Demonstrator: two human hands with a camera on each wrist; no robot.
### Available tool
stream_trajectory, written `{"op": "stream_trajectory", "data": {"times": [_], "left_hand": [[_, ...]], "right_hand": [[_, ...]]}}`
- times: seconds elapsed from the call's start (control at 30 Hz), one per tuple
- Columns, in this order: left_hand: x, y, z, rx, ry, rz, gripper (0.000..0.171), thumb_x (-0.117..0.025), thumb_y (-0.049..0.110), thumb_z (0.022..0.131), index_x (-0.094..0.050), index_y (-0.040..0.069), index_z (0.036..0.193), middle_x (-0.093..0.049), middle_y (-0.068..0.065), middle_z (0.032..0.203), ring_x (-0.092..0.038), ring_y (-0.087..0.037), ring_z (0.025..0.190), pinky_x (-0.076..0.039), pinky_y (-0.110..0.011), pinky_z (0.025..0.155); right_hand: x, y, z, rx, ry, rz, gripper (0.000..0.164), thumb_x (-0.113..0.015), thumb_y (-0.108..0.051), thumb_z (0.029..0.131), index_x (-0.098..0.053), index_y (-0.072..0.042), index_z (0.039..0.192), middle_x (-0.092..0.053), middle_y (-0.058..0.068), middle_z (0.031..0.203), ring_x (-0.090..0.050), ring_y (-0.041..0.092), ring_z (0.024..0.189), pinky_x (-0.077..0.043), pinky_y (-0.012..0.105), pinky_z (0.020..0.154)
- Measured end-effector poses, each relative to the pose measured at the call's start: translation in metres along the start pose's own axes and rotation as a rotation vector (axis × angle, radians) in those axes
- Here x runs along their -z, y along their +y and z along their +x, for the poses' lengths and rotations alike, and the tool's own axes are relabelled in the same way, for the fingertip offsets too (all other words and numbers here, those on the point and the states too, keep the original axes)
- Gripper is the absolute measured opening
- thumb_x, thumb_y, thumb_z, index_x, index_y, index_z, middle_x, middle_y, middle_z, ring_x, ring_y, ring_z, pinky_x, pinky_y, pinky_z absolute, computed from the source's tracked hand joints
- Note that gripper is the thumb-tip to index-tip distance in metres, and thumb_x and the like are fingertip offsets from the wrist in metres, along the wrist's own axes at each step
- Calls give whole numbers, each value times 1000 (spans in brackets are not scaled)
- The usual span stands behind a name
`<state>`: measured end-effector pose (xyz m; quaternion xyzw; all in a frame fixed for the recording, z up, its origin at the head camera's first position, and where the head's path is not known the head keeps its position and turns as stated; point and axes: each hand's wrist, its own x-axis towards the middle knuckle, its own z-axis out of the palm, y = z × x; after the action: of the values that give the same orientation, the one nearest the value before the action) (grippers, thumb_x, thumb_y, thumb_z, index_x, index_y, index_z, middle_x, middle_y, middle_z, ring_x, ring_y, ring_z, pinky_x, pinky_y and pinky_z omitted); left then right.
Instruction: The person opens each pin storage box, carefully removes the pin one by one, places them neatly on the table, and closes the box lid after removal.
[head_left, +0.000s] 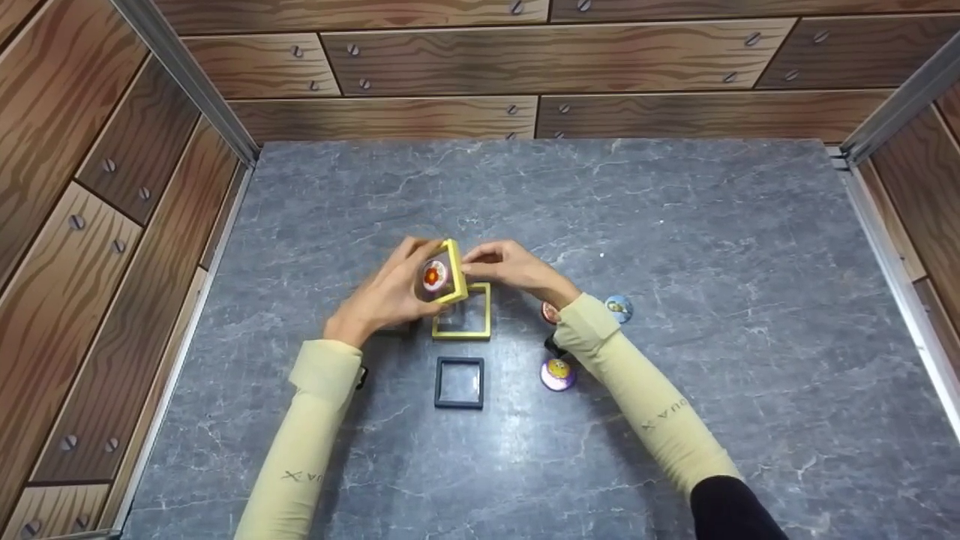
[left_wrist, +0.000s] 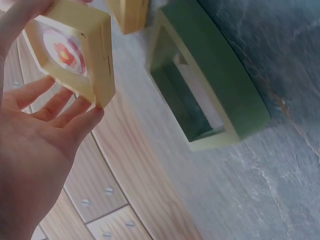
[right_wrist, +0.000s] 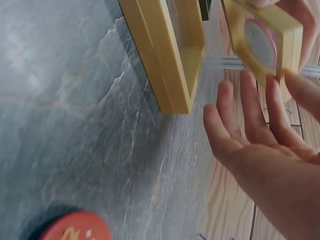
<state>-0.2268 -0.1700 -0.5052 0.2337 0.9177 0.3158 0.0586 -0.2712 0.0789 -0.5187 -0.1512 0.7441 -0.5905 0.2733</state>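
Observation:
My left hand (head_left: 386,289) holds a yellow square display frame (head_left: 457,271) raised and tilted, thumb below and fingers above. A round badge with a red flower (head_left: 434,276) sits in its clear middle; the badge's pale back shows in the right wrist view. My right hand (head_left: 517,268) pinches the frame's near edge between thumb and index fingertips, its other fingers (right_wrist: 225,102) fairly straight. Under the raised frame, a second yellow frame (head_left: 487,313) lies on the table. A dark green frame (left_wrist: 215,70) stands close by in the left wrist view.
Nearer me lies a small black frame (head_left: 459,406). Beside my right forearm are a purple badge with a yellow figure (head_left: 558,373), a blue badge (head_left: 619,308) and a partly covered red badge (head_left: 550,312). Wood-patterned panels (head_left: 555,60) enclose the grey marbled tabletop (head_left: 712,240).

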Motion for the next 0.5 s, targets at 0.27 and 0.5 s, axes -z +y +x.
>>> {"op": "stream_trajectory", "data": {"times": [0.27, 0.5], "left_hand": [[-3, 14, -5, -26, -23, 28, 99, -92, 30, 78, -42, 12, 161, -49, -7, 152, -58, -24, 130, -55, -41, 112], [-4, 29, -10, -41, -35, -15, 101, -94, 35, 76, -43, 18, 162, -50, -3, 150, -60, -21, 125, -60, -39, 104]], "right_hand": [[11, 5, -9, -56, -140, 177, 30, -64, -6, 104, -64, 6, 131, -75, 0, 112, -73, 10, 103, -49, 56, 120], [21, 10, -22, -105, -223, 274, 55, -64, -6, 103, -43, 6, 153, -60, 22, 145, -69, 13, 116, -43, 53, 126]]}}
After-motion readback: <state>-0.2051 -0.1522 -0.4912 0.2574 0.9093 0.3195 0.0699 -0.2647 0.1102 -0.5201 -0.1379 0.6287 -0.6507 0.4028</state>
